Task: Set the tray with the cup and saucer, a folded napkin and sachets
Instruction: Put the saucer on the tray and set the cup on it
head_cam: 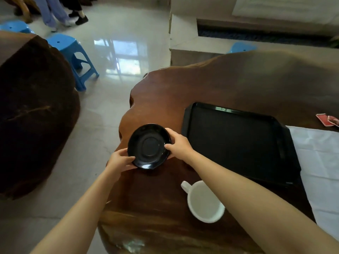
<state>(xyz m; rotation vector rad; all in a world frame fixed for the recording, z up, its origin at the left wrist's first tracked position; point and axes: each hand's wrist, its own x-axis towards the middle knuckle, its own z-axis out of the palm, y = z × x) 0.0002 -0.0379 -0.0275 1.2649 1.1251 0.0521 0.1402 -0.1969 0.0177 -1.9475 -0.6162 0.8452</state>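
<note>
A black saucer (149,146) is near the left end of the wooden table (229,83), gripped on both sides. My left hand (121,160) holds its near-left rim and my right hand (177,143) holds its right rim. An empty black tray (236,142) lies just right of the saucer. A white cup (203,201) stands on the table nearer to me, under my right forearm, handle pointing up-left. A white napkin (319,162) lies flat to the right of the tray. Two red sachets (328,120) rest beyond the napkin at the far right.
The table's curved left edge drops to a shiny tiled floor. A dark wooden block (34,114) stands at left, with blue plastic stools (71,54) behind it. Legs of people stand at the top left. A pale step and wall rise behind the table.
</note>
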